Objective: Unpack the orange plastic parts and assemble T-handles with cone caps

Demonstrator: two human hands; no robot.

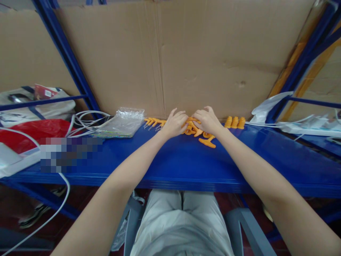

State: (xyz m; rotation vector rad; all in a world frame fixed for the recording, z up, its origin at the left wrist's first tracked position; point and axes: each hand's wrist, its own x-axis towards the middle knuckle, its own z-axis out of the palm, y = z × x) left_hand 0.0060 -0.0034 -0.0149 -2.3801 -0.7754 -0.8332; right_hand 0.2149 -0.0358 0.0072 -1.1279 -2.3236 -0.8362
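Near the back of the blue table, my left hand [175, 123] and my right hand [207, 120] face each other with fingers curled. Between their fingertips is an orange plastic corkscrew handle [192, 120], pinched from both sides; its exact shape is partly hidden. Below and between the hands lie loose orange parts, some ring-shaped [188, 131]. One T-shaped orange handle [207, 143] lies closest to me. Left of my left hand, a row of orange corkscrews [152, 122] with metal spirals extends, partly covered by that hand. Three orange cup-like pieces [234, 122] stand right of my right hand.
Clear plastic bags [121, 122] lie in a stack at left, beside white cables [87, 117] and a red bag [39, 129]. A cardboard panel [186, 60] closes off the back. Blue posts [68, 53] frame the table [170, 167]. A power strip [309, 128] lies at right.
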